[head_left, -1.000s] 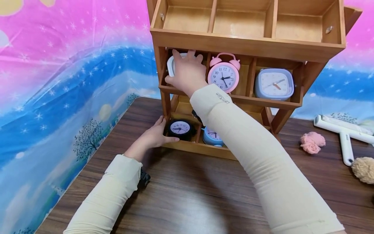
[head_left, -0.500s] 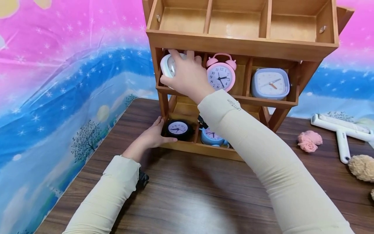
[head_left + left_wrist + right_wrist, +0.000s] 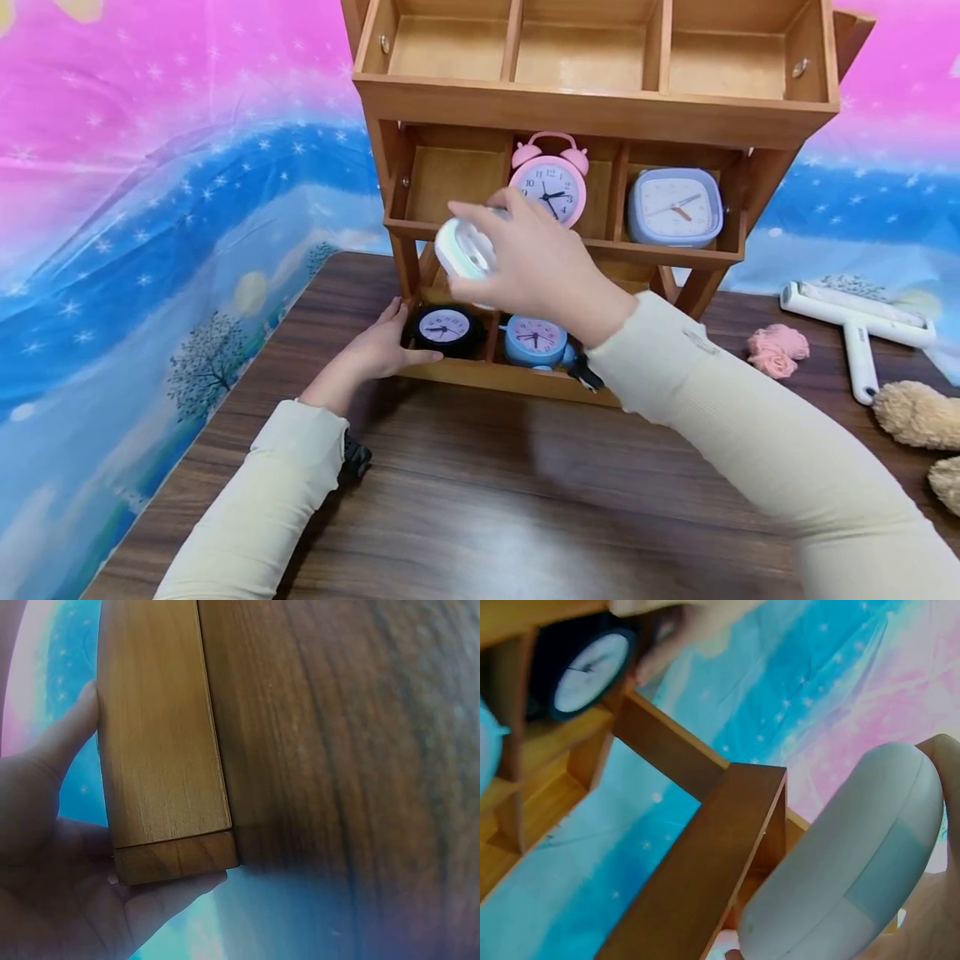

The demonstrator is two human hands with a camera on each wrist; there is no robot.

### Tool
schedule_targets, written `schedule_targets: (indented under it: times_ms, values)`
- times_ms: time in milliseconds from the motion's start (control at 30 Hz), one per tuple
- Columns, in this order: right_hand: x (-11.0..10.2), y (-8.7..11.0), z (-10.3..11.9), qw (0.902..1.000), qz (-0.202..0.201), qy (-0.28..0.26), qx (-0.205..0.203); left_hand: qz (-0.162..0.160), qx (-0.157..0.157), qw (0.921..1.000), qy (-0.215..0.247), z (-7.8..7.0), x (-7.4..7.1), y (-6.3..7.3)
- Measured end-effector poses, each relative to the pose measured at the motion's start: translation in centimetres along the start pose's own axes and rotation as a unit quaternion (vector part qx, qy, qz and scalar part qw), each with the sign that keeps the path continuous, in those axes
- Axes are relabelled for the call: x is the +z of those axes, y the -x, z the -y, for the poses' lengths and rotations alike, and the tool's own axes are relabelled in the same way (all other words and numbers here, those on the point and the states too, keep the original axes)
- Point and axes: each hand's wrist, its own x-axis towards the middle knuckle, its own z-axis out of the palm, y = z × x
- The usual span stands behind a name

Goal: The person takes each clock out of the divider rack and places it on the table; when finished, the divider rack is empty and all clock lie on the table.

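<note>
My right hand (image 3: 536,267) grips a white rounded clock (image 3: 459,252) in front of the wooden shelf (image 3: 600,98), tilted and clear of the middle tier. The right wrist view shows the clock's smooth white side (image 3: 847,862) close up. Low on the left, my left hand (image 3: 371,346) holds the shelf's bottom front corner, thumb along the front and fingers on the side. Just beside that thumb sits a round black clock (image 3: 444,327), with a light blue clock (image 3: 536,340) in the adjoining compartment. A pink twin-bell alarm clock (image 3: 551,185) stands behind the right hand, partly covered.
A lavender square clock (image 3: 675,207) occupies the middle tier's right compartment. On the wood-grain table (image 3: 450,500), to the right, lie a pink flower puff (image 3: 778,348), a white T-shaped tool (image 3: 855,325) and fluffy brown objects (image 3: 918,412). A printed backdrop (image 3: 187,208) hangs behind.
My right hand has drawn the white clock out of the middle tier's left compartment, moving it down and toward me. The left hand keeps its place on the corner; the head view has shifted slightly.
</note>
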Motion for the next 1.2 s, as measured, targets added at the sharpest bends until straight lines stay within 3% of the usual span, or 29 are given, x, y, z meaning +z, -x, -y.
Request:
schedule_targets:
  times_ms: [233,633,933,1200]
  values:
    - [0.3,6.3,-3.4,0.9969,0.061,0.022,0.046,-0.003,0.004,1.0000,-0.003,-0.1,0.1,0.1]
    - [1.2,14.7,-11.4,0.9850,0.094,0.059,0.132,-0.009,0.018,0.9998,-0.001,0.5,0.2,-0.2]
    - [2.2,17.9,-18.6,0.9671,0.116,0.054,0.220,-0.002,0.012,0.9999,-0.003,0.1,-0.2,0.2]
    - [3.3,19.7,-21.8,0.9502,0.134,0.037,0.279,0.002,0.011,0.9999,-0.005,-0.1,0.0,0.1]
